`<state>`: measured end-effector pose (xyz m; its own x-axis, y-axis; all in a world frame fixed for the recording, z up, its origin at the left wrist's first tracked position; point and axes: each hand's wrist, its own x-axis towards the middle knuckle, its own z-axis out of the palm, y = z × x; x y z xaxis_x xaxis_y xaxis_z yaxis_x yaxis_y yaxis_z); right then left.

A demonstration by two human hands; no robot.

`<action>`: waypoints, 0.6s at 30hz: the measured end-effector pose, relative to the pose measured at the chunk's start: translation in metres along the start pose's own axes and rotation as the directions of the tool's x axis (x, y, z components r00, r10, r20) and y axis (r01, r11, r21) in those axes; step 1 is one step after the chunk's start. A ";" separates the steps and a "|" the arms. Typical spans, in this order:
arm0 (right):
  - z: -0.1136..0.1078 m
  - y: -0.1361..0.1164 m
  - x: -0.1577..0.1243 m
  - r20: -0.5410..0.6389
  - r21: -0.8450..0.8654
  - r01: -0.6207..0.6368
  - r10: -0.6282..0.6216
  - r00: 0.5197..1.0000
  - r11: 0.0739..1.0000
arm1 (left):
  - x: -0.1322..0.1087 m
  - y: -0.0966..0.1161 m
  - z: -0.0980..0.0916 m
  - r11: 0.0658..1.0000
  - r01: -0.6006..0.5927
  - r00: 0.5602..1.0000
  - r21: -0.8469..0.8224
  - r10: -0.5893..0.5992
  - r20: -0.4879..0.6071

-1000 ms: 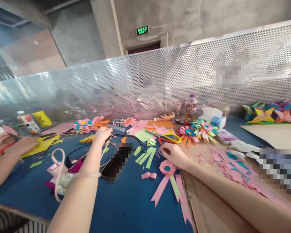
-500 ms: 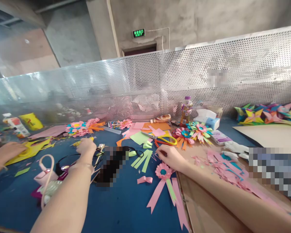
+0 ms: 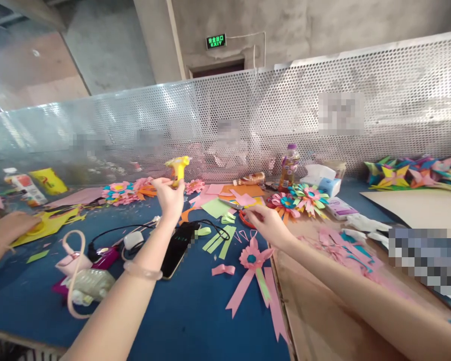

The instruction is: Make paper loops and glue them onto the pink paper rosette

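Note:
My left hand (image 3: 170, 196) is closed on a yellow tool (image 3: 179, 168), perhaps a glue gun, raised over the back of the blue table. My right hand (image 3: 265, 220) reaches over the scissors (image 3: 235, 204), its fingers at the red and yellow handles. Just below it lies a pink paper rosette (image 3: 251, 258) with a blue centre and pink and green tails. Left of the rosette are green paper strips (image 3: 223, 243) and a folded pink loop (image 3: 223, 270). A black phone (image 3: 180, 250) rests beyond my left forearm, partly covered by it.
Finished paper flowers (image 3: 311, 197), a drink bottle (image 3: 288, 168) and tissues (image 3: 328, 186) stand at the back. At the left, another person's hand (image 3: 17, 228) is on yellow paper (image 3: 52, 223). A pink pouch (image 3: 73, 263) and cables lie near my left arm.
My left hand has lifted the yellow tool off the table and moved right. My right hand has shifted slightly up and right onto the scissors' handles.

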<state>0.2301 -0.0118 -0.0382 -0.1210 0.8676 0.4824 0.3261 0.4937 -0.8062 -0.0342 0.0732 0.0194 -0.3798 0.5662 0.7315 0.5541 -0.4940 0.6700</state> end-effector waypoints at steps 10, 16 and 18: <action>0.014 -0.030 0.001 0.263 0.610 -0.296 0.164 0.951 0.735 | -0.076 0.053 0.003 0.965 -0.085 0.891 -0.249 0.185 0.415; 0.053 -0.050 0.018 0.223 0.829 -0.296 0.205 0.953 0.475 | -0.085 0.055 0.004 0.969 -0.115 0.832 -0.217 0.214 0.512; 0.066 -0.052 0.029 0.187 0.870 -0.271 0.234 0.954 0.412 | -0.075 0.055 -0.003 0.983 -0.108 0.831 -0.147 0.170 0.530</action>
<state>0.1480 -0.0086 -0.0045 -0.2143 0.9543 0.2081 -0.6481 0.0205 -0.7612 0.0226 0.0020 0.0016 0.1715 0.7361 0.6548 0.4768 -0.6437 0.5986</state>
